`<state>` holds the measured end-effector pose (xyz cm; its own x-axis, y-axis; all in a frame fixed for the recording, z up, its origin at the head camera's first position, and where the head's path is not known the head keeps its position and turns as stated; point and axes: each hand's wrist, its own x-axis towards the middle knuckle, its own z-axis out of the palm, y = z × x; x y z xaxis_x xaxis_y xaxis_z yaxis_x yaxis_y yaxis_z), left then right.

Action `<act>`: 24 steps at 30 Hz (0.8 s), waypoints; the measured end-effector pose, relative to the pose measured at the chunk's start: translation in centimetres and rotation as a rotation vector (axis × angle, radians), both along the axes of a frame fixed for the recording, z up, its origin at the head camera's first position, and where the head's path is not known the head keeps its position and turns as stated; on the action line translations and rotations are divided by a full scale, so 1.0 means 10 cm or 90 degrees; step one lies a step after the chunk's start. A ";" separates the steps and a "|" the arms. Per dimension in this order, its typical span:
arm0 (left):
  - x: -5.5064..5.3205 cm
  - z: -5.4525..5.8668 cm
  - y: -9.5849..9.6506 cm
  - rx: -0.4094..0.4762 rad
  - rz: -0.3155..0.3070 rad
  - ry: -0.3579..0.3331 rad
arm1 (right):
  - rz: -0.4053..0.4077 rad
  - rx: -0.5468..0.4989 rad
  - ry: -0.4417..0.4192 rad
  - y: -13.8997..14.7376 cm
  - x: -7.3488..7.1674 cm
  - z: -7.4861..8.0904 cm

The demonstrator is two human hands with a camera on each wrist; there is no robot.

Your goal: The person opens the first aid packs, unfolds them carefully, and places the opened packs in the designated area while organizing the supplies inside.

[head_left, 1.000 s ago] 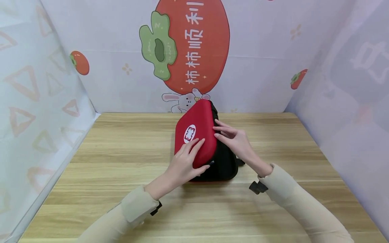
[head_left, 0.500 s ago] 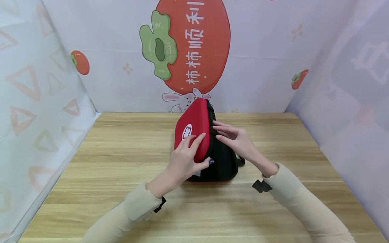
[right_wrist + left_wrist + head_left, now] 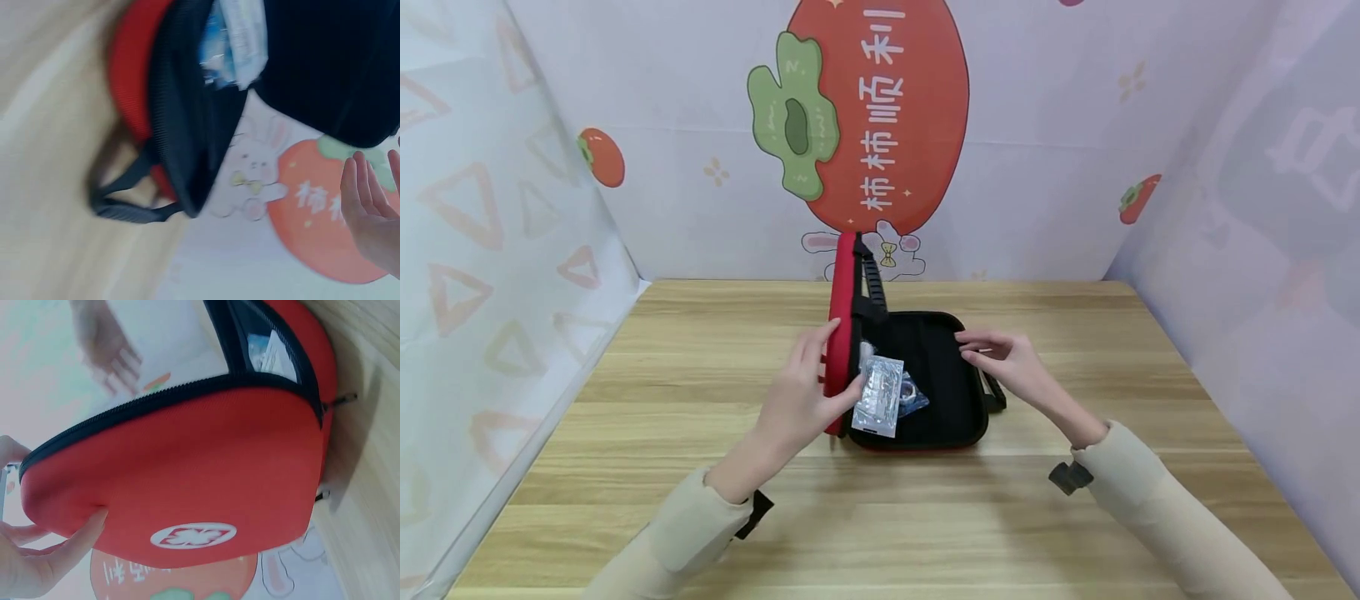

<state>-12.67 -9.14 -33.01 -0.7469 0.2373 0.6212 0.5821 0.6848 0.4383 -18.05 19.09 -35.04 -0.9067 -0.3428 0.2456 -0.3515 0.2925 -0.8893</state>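
While my left hand (image 3: 797, 390) pinches upright red lid (image 3: 843, 287) by its edge, my right hand (image 3: 1011, 364) hovers near rim (image 3: 983, 421), fingers holding nothing. Case (image 3: 943, 396) sits on worktop (image 3: 925, 533), looks light, stiff, smooth; zipped edge should grip best. Foil sachet (image 3: 880, 396) inside, likely slippery.

Red lid (image 3: 206, 469) swung upright, silver packet (image 3: 880, 396) now uncovered

Saw matt, finely textured red cloth on the lid (image 3: 187, 456) of the case (image 3: 947, 379), and a ridged black zip (image 3: 125, 410) along its edge. Inside the case, noticed a shiny foil-like packet (image 3: 880, 396) and glossy blue plastic wrapper (image 3: 913, 398). Beneath the case, saw a smooth wood-grained table (image 3: 925, 525).
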 end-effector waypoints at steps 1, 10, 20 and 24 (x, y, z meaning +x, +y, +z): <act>0.00 0.01 -0.03 0.009 0.001 0.000 | -0.006 0.009 -0.008 0.03 0.00 -0.03; -0.02 0.09 -0.34 0.098 0.011 -0.025 | -0.011 0.075 -0.058 0.24 -0.04 -0.36; -0.01 0.05 -0.67 0.155 -0.021 -0.056 | -0.022 0.111 -0.052 0.32 -0.07 -0.65; 0.00 0.01 -0.80 0.194 -0.041 -0.111 | -0.022 0.124 -0.045 0.32 -0.09 -0.75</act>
